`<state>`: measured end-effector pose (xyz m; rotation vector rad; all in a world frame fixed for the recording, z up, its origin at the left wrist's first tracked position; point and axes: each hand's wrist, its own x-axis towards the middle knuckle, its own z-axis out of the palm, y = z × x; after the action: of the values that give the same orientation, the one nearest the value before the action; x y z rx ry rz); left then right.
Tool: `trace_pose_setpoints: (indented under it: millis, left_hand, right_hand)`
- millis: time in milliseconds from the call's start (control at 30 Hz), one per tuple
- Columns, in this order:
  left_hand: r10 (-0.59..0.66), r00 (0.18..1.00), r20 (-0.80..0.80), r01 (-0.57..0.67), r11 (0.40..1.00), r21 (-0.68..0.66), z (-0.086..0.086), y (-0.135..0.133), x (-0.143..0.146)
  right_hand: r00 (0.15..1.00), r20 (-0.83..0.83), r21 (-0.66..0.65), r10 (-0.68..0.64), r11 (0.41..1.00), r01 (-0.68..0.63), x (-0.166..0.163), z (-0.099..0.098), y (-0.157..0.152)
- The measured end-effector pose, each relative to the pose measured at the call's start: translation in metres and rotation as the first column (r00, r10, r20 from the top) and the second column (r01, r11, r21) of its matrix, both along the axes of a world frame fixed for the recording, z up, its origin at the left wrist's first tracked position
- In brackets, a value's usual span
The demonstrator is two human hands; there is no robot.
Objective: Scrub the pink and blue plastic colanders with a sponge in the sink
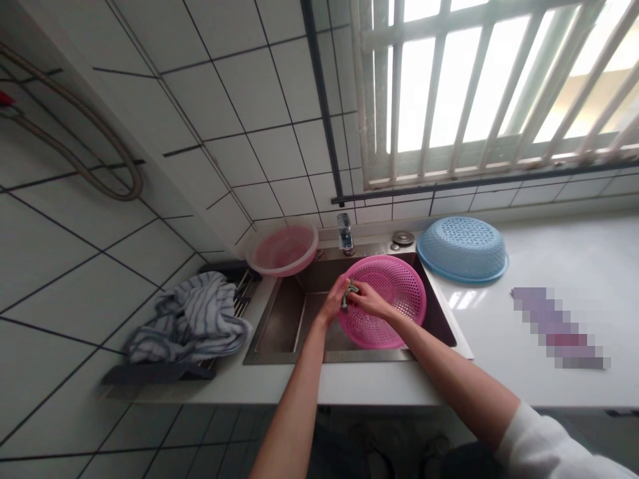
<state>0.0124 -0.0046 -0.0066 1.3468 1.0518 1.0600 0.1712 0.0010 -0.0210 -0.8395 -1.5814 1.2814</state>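
Note:
My left hand (334, 303) and my right hand (369, 299) meet above the left side of a pink colander (412, 293). Both are closed, fingertips together, around a small grey-green limp thing (345, 305). It could be a bit of vegetable or cloth; its kind is too small to make out, and the fingers cover part of it. The colander is round, full of holes, and sits in the right part of the steel sink (279, 313). My forearms reach in over the front edge of the counter.
Behind the sink stands a chrome faucet (344, 233). A pink basin (284, 247) rests at the back left corner, and an upturned blue basket (464, 246) to the right. A striped towel (200, 319) lies on a rack at left. A blurred-out long item (559, 326) is on the counter (499, 379).

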Motion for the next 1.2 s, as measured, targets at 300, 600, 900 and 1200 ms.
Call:
trace_pose_setpoints:
  millis: [300,600,900,1200]
  left_hand:
    - [-0.056,0.998,0.02,0.056,0.998,0.012,-0.001,0.001,0.001]
    - [-0.097,0.995,-0.007,0.097,0.995,0.024,0.009,-0.005,0.006]
    - [-0.069,0.997,0.02,0.068,0.996,0.058,0.01,-0.007,0.004]
    - [-0.046,0.999,0.017,0.046,0.999,0.007,0.006,-0.004,0.002]
  right_hand:
    - [0.983,-0.042,-0.016,-0.179,0.984,0.179,0.005,-0.001,0.008]
    - [0.89,-0.069,-0.043,-0.45,0.893,0.448,0.019,-0.004,0.019]
    - [0.998,0.055,0.027,-0.043,0.999,0.042,0.003,-0.011,0.005]
    - [0.989,0.103,-0.011,0.103,0.995,-0.103,0.005,-0.001,-0.002]
